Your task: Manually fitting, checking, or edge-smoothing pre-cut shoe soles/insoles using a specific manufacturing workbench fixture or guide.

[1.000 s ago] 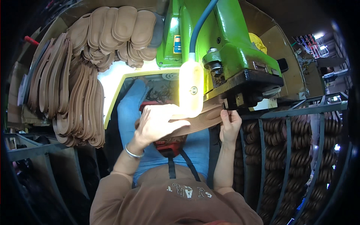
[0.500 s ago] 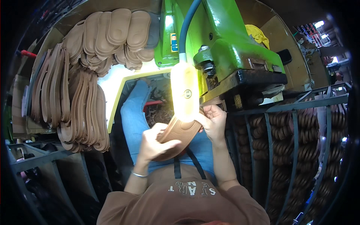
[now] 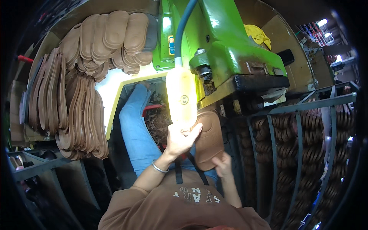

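Below the green machine (image 3: 226, 53), a brown shoe sole (image 3: 209, 142) stands nearly upright, its top end tucked under the machine's black lower edge and its lower end down near the person's chest. Half a second ago the sole lay flatter and lower, angled across in front of the lamp; a second ago it was pressed sideways under the machine. The left hand (image 3: 180, 140) is closed on the sole's left edge, thumb and fingers wrapped around it just below the glowing yellow lamp (image 3: 181, 97) that hangs from the machine on a blue-grey hose; it has risen toward the lamp since the earlier frames. The right hand (image 3: 222, 164) grips the sole's bottom end from beneath, fingers curled shut on it (earlier it was higher, up by the machine's edge). A metal bangle (image 3: 159, 167) circles the left wrist. Left of the machine, rows of matching brown soles (image 3: 76, 111) stand stacked on edge, with more soles (image 3: 115, 38) fanned out above them. Right of the machine, a dark metal rack (image 3: 299, 115) holds further stacked soles.
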`<state>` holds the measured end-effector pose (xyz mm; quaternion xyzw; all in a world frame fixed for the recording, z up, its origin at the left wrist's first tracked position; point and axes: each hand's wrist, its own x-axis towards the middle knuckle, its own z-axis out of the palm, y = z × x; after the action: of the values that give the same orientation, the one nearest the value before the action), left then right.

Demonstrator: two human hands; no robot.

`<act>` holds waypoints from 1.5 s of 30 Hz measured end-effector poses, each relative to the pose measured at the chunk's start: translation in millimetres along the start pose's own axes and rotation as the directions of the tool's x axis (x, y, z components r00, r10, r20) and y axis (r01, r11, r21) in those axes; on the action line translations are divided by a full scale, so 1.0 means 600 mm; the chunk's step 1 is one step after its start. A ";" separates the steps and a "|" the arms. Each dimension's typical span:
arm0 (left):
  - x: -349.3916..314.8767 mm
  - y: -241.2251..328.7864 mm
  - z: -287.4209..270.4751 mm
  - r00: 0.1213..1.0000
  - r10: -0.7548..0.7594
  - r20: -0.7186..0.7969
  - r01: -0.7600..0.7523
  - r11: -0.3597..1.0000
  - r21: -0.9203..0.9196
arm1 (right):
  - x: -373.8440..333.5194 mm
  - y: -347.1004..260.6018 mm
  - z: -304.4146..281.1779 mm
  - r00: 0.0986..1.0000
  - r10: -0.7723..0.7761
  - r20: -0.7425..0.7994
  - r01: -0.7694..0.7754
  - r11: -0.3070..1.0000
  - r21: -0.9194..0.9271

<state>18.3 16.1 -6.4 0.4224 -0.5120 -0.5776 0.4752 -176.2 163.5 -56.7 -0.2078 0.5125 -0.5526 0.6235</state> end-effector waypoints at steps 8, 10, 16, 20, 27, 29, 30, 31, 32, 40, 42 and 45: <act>0.005 0.038 0.010 0.997 -0.071 0.035 0.078 0.952 -0.296 | 0.087 -0.168 -0.030 0.863 -0.411 -0.293 0.356 0.907 -0.224; 0.003 0.034 -0.008 0.997 -0.053 0.047 0.060 0.985 -0.165 | 0.111 -0.206 -0.008 0.862 -0.439 -0.254 0.389 0.893 -0.224; -0.002 0.051 -0.116 1.000 -0.005 0.004 0.005 1.000 -0.009 | 0.162 -0.231 0.105 0.881 -0.456 -0.128 0.426 0.881 -0.204; -0.038 0.057 -0.190 0.979 -0.195 -0.051 0.159 0.903 -0.399 | 0.164 -0.184 0.175 0.930 -0.366 -0.008 0.355 0.907 -0.226; -0.149 -0.029 -0.280 0.949 -0.204 -0.242 0.026 0.812 -0.583 | 0.143 -0.133 0.281 0.911 -0.364 0.195 0.407 0.870 -0.278; -0.162 -0.041 -0.283 0.945 -0.189 -0.266 0.005 0.823 -0.568 | 0.140 -0.108 0.264 0.942 -0.305 0.141 0.329 0.924 -0.197; -0.164 -0.045 -0.280 0.941 -0.169 -0.292 -0.014 0.846 -0.533 | 0.139 -0.094 0.252 0.967 -0.237 0.090 0.247 0.963 -0.112; -0.153 -0.025 -0.268 0.952 -0.203 -0.228 0.056 0.851 -0.523 | 0.138 -0.087 0.236 0.979 -0.200 0.039 0.203 0.977 -0.068; -0.136 -0.006 -0.256 0.958 -0.238 -0.161 0.127 0.852 -0.508 | 0.146 -0.068 0.194 0.990 -0.131 0.059 0.133 0.991 -0.029; -0.011 -0.010 -0.149 0.948 -0.310 0.073 0.297 0.776 -0.556 | 0.133 -0.110 0.095 0.998 0.041 0.050 -0.052 0.973 0.224; 0.004 -0.028 -0.143 0.935 -0.328 0.137 0.344 0.738 -0.581 | 0.129 -0.121 0.098 1.000 0.015 -0.013 -0.011 0.964 0.266; 0.022 -0.048 -0.130 0.904 -0.370 0.213 0.418 0.665 -0.619 | 0.134 -0.123 0.072 0.990 -0.006 0.144 -0.009 0.995 0.102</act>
<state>88.3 -11.0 -44.4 0.3105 -0.1915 -0.8219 0.4375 -184.9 55.2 -12.1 -0.2143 0.4374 -0.5612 0.6692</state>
